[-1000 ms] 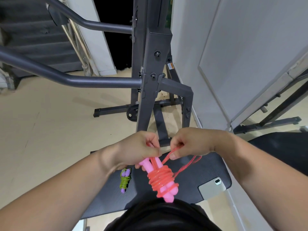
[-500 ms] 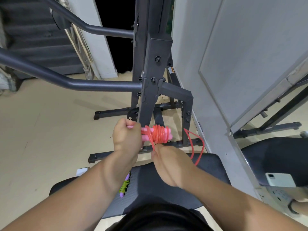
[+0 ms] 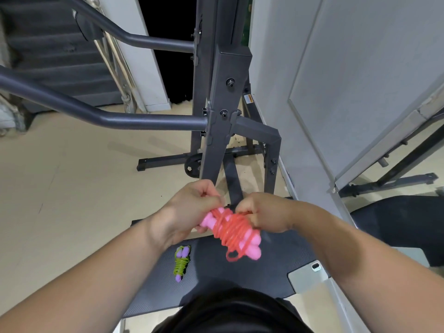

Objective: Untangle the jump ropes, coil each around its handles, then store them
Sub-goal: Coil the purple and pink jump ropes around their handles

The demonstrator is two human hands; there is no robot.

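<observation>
Slightly blurred pink rope (image 3: 232,230), handle tops hidden, left hand (image 3: 192,212), right hand (image 3: 268,212) fingers gripping it.

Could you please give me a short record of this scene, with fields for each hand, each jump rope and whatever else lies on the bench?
left hand: grips the pink handles' upper end
right hand: fingers curled on the red cord at the coil's top
pink-handled rope: cord wound round both handles, small loop hanging loose below
green rope: coiled round purple handles, lying on the bench pad
phone: on the pad's right edge
</observation>
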